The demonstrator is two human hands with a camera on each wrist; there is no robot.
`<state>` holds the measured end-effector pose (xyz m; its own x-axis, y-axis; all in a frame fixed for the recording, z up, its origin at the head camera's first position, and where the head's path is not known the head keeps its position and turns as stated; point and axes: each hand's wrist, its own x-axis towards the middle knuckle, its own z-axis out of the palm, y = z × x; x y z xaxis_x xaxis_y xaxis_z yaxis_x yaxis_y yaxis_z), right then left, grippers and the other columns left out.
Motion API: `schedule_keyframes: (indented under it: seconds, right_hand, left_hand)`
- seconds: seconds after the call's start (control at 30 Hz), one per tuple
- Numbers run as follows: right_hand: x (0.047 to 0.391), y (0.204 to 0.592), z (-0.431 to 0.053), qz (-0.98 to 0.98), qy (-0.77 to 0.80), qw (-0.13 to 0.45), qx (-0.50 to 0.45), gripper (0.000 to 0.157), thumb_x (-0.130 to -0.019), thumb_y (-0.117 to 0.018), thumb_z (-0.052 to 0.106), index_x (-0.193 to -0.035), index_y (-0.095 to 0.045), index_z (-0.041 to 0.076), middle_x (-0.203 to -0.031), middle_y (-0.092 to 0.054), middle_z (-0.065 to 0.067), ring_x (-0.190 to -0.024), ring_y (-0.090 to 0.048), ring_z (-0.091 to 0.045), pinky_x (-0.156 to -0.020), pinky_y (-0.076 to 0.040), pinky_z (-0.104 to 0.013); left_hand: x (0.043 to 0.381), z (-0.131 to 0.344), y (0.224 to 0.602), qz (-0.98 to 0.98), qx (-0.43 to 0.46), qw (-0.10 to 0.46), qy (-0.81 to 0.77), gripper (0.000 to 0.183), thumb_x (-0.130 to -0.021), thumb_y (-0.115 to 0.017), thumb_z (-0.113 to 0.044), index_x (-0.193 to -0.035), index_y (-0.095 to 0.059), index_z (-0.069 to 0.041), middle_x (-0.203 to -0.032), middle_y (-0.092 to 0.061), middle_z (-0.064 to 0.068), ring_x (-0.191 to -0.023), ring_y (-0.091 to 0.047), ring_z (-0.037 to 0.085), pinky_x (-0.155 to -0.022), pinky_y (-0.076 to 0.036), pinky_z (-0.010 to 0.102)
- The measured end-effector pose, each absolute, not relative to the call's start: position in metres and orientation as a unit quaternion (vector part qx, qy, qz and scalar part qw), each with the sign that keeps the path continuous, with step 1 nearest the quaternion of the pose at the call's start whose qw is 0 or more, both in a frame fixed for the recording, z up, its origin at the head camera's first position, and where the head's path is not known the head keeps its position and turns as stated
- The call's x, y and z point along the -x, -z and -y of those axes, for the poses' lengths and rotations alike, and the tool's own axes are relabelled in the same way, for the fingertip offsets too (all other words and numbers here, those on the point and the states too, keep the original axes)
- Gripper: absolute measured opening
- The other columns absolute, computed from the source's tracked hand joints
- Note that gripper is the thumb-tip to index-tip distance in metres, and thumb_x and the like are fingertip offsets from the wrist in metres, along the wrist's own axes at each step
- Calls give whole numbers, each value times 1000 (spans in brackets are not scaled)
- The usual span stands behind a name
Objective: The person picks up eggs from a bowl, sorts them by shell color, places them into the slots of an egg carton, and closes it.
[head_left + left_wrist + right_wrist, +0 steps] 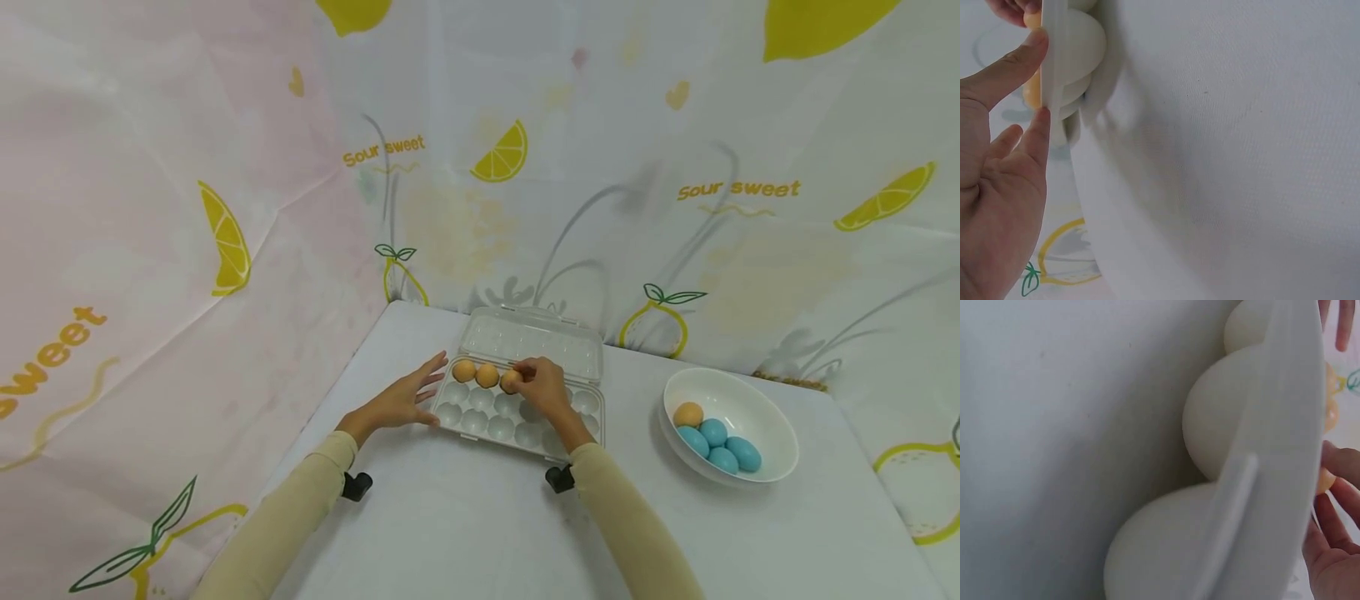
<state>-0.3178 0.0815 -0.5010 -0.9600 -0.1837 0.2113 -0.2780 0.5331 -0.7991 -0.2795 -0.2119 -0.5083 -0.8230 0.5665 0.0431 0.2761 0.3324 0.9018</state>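
A clear plastic egg tray (pixel 468 434) lies on the table with its lid (pixel 536 343) folded back. Two orange eggs, one in the corner (pixel 464 371) and one beside it (pixel 487 375), sit in the back row. My right hand (pixel 547 392) pinches a third orange egg (pixel 511 382) at the cup to their right; the right wrist view shows thumb and fingers about this egg (pixel 1326 480). At the tray's left end is my left hand (pixel 397 402), fingers spread and fairly straight. In the left wrist view its thumb and a fingertip touch the rim (pixel 1052 62).
A white bowl (pixel 776 425) stands on the right of the table, holding one orange egg (pixel 687 415) and several blue eggs (pixel 742 454). Lemon-printed cloth (pixel 450 225) hangs behind and along the left side. The tray's front cups (pixel 500 429) hold no eggs.
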Motion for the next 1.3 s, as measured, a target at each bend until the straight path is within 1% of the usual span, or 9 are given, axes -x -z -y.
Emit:
schedule_keyframes:
  seconds: [0.13, 0.27, 0.4, 0.6, 0.77, 0.93, 1.17, 1.23, 1.3]
  right_hand:
    - [317, 497, -91, 874, -463, 65, -130, 23, -79, -80, 6, -100, -73, -2, -97, -70, -14, -88, -69, -28, -77, -60, -32]
    - [318, 489, -111, 881, -445, 92, -132, 24, -80, -80, 9, -101, -72, -3, -98, -69, -16, -91, -68, -30, -78, -60, -35]
    - [322, 477, -137, 884, -427, 120, -146, 28, -80, -81, 10, -102, -71, -5, -98, -68, -19, -91, -67, -33, -77, -61, -38]
    - [326, 450, -181, 891, -397, 162, -152, 27, -80, -80, 7, -100, -71, -8, -96, -69, -24, -87, -68, -38, -76, -60, -45]
    - [324, 432, -220, 908, -356, 183, -126, 26, -82, -78, 9, -100, -71, -8, -94, -70, -24, -86, -68, -39, -74, -58, -51]
    - [318, 421, -253, 921, -330, 188, -92, 27, -84, -76, 11, -101, -70, -8, -93, -70, -24, -86, -67, -39, -75, -56, -54]
    - [308, 413, -289, 932, -301, 187, -80, 26, -86, -74, 14, -99, -70, -9, -90, -69, -25, -83, -64, -40, -75, -53, -53]
    - [307, 411, -299, 937, -292, 177, -74, 28, -87, -73, 16, -99, -70, -9, -91, -69, -26, -84, -63, -41, -76, -52, -54]
    - [307, 409, -308, 944, -286, 152, -63, 29, -89, -71, 19, -99, -69, -8, -92, -69, -25, -88, -62, -42, -77, -50, -55]
  left_hand:
    - [278, 212, 508, -810, -258, 139, -509, 124, -71, -82, 8, -158, 0, -25, -163, -8, 13, -145, -21, 33, -112, -34, 40]
    - [278, 212, 508, -808, -263, 137, -509, 123, -71, -82, 8, -158, 0, -25, -163, -8, 13, -145, -21, 34, -113, -34, 42]
    - [278, 213, 509, -810, -262, 140, -506, 124, -71, -82, 8, -158, 0, -24, -163, -7, 14, -145, -21, 34, -113, -34, 40]
    - [279, 214, 510, -807, -261, 140, -512, 123, -71, -81, 9, -158, -1, -23, -163, -7, 13, -145, -21, 32, -113, -33, 39]
    - [281, 213, 510, -805, -269, 140, -509, 122, -72, -81, 8, -158, 0, -21, -162, -6, 16, -145, -20, 35, -113, -33, 39]
    - [281, 211, 510, -808, -269, 140, -505, 123, -72, -82, 7, -158, 0, -21, -162, -7, 16, -145, -20, 35, -113, -34, 40]
    - [279, 211, 508, -805, -271, 135, -510, 121, -71, -81, 9, -158, -1, -18, -162, -7, 17, -144, -20, 38, -113, -33, 45]
    - [278, 210, 507, -805, -270, 136, -510, 122, -71, -81, 9, -158, -1, -19, -162, -8, 17, -145, -20, 38, -113, -33, 44]
    - [278, 210, 507, -804, -270, 135, -512, 121, -71, -81, 9, -158, -1, -18, -162, -8, 17, -144, -20, 38, -113, -33, 45]
